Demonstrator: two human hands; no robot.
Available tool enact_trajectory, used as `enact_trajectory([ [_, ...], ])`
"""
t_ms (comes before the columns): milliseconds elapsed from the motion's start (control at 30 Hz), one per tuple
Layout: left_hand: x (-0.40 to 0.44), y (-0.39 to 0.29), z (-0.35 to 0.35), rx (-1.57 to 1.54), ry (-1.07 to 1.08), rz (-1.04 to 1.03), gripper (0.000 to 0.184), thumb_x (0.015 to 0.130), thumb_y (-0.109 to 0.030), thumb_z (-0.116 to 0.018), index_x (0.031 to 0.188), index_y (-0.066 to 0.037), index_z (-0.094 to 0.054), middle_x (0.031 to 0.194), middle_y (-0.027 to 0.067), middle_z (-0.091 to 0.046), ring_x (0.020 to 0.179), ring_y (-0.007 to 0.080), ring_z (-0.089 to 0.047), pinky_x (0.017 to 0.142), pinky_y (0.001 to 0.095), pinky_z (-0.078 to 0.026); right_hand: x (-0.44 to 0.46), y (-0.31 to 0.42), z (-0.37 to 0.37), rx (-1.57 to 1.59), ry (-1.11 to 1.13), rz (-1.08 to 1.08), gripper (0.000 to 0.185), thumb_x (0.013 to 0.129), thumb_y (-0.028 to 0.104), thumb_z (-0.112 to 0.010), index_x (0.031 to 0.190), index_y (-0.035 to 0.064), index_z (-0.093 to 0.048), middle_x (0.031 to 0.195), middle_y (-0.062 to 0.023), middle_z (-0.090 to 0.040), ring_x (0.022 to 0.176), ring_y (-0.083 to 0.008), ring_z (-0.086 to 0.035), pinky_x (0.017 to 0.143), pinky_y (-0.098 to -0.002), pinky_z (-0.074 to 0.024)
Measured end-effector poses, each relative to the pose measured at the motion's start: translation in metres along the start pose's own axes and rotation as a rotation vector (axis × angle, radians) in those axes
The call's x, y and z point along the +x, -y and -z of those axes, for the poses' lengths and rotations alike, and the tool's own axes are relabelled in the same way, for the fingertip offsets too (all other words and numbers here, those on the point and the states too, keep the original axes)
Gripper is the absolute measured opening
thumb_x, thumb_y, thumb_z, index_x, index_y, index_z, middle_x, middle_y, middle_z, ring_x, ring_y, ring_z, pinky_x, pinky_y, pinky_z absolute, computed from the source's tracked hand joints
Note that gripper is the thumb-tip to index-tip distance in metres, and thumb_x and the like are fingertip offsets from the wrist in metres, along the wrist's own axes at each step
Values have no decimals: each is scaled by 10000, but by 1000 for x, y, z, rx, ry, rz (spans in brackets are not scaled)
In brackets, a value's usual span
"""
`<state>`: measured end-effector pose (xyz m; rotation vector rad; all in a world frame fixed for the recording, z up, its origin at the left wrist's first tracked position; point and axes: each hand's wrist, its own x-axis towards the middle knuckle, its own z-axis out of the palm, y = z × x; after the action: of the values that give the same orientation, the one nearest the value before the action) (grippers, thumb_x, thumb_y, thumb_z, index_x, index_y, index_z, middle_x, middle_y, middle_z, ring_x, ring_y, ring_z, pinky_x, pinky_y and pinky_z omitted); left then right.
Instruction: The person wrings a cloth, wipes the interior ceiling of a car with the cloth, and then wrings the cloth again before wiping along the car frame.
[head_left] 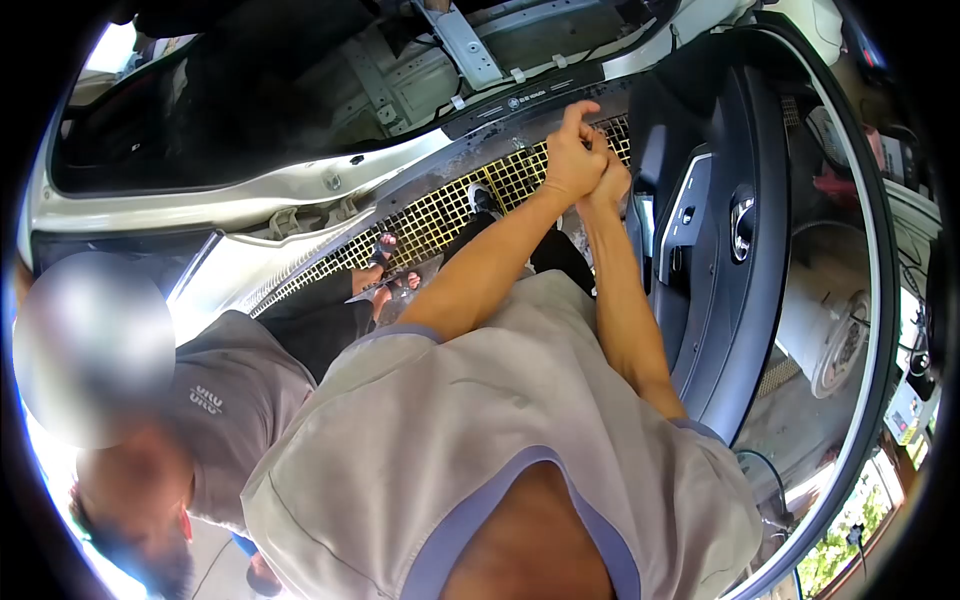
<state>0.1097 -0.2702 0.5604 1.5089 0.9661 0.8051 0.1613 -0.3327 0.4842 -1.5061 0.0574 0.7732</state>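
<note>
My left hand [574, 160] and my right hand [610, 184] meet in front of me, pressed against each other above the floor grating. On the left hand one finger points up and to the right, while the others are curled in. Partly behind it, the right hand has its fingers bent toward the left. Any small thing between them is hidden. Just right of the hands is the dark door panel [735, 250] of an open car door, with a switch plate [686, 205]. Beyond them runs the car's door sill [535, 100] with a black printed strip.
A co-worker in a grey shirt [235, 400] and pale headwear [95, 345] stands close on my left, feet on the yellow grating [440, 210]. The bare car interior [400, 80] with metal brackets lies ahead. A white bucket-like container [825, 310] shows through the door window.
</note>
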Motion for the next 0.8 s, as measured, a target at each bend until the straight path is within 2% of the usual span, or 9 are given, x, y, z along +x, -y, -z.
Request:
enact_trajectory([
  [100,-1,4,-3,27,-55,126,497,853,-64,-645,1344,-90,-572,728,95,-680,692,196,-671,727,344,-542,2,2,-4,236,-140,-149,218,918,123,-608,928,-40,-754,858,-84,-697,739,-179,-635,663,-346,-509],
  [167,-2,9,-6,48,-111,180,531,845,-69,-643,1371,-89,-570,724,96,-679,689,195,-671,738,346,-544,9,-10,0,-52,-112,51,237,856,124,-590,794,-56,-731,778,-112,-689,679,-206,-618,632,-370,-491],
  [367,-11,16,-11,48,-218,276,595,841,-98,-618,1430,-65,-535,744,103,-690,712,238,-675,788,367,-546,1,-8,2,-82,-143,83,288,833,155,-569,737,-85,-696,677,-138,-658,654,-238,-601,634,-421,-468],
  [467,-17,32,-13,59,-262,297,641,838,-69,-623,1466,-73,-493,684,126,-681,662,261,-682,752,403,-548,11,-26,11,-222,-142,197,245,829,105,-575,631,-38,-597,644,-109,-596,559,-221,-521,540,-409,-417],
  [500,-16,34,-12,66,-283,287,662,836,-52,-625,1480,-79,-475,648,135,-673,629,271,-684,729,419,-549,3,-15,7,-295,-134,194,243,826,114,-579,647,-47,-610,647,-120,-604,570,-227,-523,568,-418,-425],
  [633,-20,29,-4,-70,-390,569,638,809,-82,-672,1432,-36,-538,979,212,-743,861,301,-723,806,395,-547,-10,-14,8,-495,-181,276,280,835,200,-604,780,-60,-689,759,-172,-677,720,-254,-608,745,-416,-477],
  [667,-16,54,-4,-142,-336,616,607,823,-150,-719,1401,-27,-578,1206,245,-691,1026,320,-694,867,385,-540,-23,-6,5,-477,-176,289,289,843,215,-604,811,-56,-699,790,-177,-689,758,-254,-625,766,-404,-482],
  [767,-10,47,7,-465,-336,717,540,865,-227,-731,1342,-5,-607,1211,211,-676,1042,327,-670,900,405,-537,-39,5,6,-494,-148,361,352,917,299,-627,993,-34,-708,961,-167,-717,889,-266,-662,854,-377,-492],
  [800,-10,51,23,-699,-144,846,505,908,-338,-738,1264,3,-626,1173,164,-665,1019,319,-659,912,442,-552,-34,2,7,-465,-115,412,364,935,312,-624,1022,-33,-703,981,-158,-717,890,-270,-662,860,-379,-492],
])
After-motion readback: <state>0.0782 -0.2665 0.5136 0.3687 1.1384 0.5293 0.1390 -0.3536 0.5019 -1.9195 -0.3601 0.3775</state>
